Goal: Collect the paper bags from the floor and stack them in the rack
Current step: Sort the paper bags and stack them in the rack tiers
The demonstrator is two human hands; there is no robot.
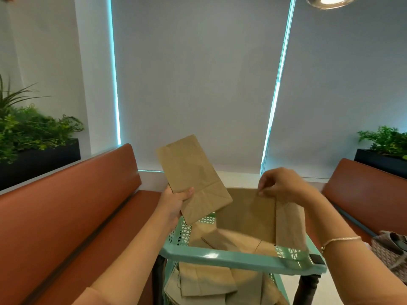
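My left hand (176, 202) grips a flat brown paper bag (193, 177) by its lower left edge and holds it tilted above the left side of the teal rack (242, 259). My right hand (282, 186) pinches the top edge of a second, larger paper bag (253, 214) that stands upright in the rack's top tier. More flat bags (229, 241) lie in that tier, and several bags (204, 280) sit on the tier below.
Brown padded benches run along the left (72, 208) and right (370, 194). Black planters with green plants stand behind them at left (33, 137) and right (385, 148). A patterned handbag (389, 249) lies on the right bench. Window blinds hang ahead.
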